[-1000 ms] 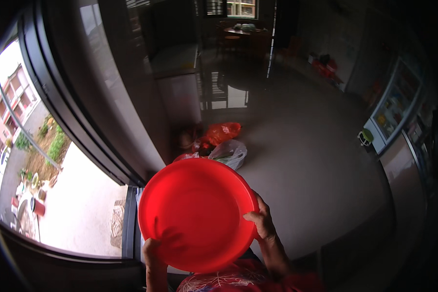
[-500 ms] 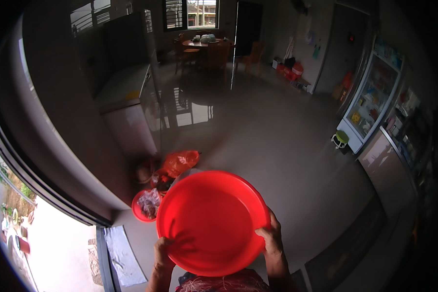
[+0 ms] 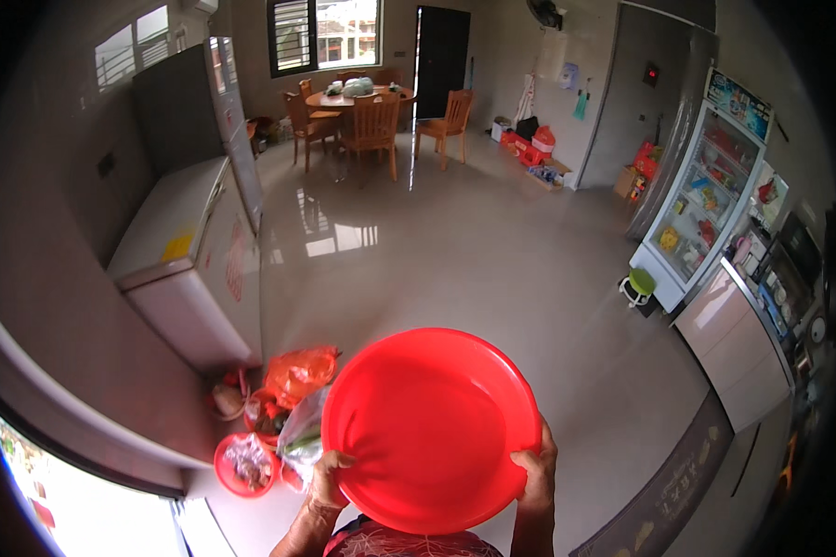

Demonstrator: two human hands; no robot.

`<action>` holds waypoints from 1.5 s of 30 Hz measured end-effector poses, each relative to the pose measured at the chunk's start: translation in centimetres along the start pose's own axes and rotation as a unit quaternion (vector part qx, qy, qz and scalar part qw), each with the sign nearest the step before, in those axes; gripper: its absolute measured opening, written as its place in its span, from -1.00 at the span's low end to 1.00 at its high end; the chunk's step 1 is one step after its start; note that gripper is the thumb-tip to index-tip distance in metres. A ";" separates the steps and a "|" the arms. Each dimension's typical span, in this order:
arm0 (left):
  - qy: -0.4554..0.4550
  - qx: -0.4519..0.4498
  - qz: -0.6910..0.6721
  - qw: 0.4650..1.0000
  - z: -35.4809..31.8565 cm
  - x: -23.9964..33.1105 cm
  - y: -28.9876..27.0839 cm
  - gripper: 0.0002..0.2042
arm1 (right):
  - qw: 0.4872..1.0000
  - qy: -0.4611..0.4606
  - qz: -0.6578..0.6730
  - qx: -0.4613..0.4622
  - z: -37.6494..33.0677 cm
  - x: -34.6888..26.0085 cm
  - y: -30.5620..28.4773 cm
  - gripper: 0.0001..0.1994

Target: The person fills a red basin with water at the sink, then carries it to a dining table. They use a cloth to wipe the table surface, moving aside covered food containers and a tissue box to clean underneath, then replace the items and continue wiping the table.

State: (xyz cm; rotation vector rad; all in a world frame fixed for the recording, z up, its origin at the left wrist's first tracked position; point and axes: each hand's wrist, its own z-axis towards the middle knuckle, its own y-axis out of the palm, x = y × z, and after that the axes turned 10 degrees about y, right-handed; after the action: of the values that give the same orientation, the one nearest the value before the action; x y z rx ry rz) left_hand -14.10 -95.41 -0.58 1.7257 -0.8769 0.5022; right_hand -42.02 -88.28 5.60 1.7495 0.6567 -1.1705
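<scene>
A large round red plastic basin (image 3: 427, 427) is held out in front of my body, its inside facing up. I see nothing lying in it. My left hand (image 3: 330, 478) grips the rim at the lower left, with the thumb over the edge. On the right side my right hand (image 3: 536, 464) holds the rim the same way, its fingers hidden behind the basin's wall. Past the left of the basin, a smaller red bowl (image 3: 245, 464) with a plastic bag in it stands on the floor. Close by lie a clear bag with something green (image 3: 305, 432) and an orange-red plastic bag (image 3: 300, 373).
A white chest freezer (image 3: 190, 260) stands along the left wall, above the bags. Far ahead are a round wooden table (image 3: 344, 97) and chairs. To the right stand a glass-door fridge (image 3: 706, 195), a green-topped stool (image 3: 639, 283) and a counter (image 3: 734, 343). A dark mat (image 3: 669, 483) lies before the counter.
The view has turned left-to-right away from the bright doorway, and the room looks lighter. The basin remains in both hands, now slightly further right in the picture.
</scene>
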 end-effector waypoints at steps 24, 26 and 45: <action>-0.025 0.011 0.006 1.000 53.4 -1.9 28.0 -0.94 | 0.999 -0.006 0.043 -0.018 58.0 -7.3 0.9 -0.30; -0.019 0.014 0.013 1.000 58.0 -1.8 29.9 -0.94 | 0.999 -0.006 0.048 -0.019 63.2 -7.1 1.4 -0.30; -0.016 -0.011 0.074 0.997 104.6 3.8 49.4 -0.84 | 1.000 0.023 0.019 0.010 113.7 -9.2 11.0 -0.28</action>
State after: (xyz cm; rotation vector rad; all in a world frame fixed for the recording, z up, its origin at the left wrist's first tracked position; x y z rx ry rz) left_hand -59.07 -202.01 -0.99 1.6603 -1.0350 0.5634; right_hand -85.96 -194.08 1.85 1.8020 0.6377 -1.1166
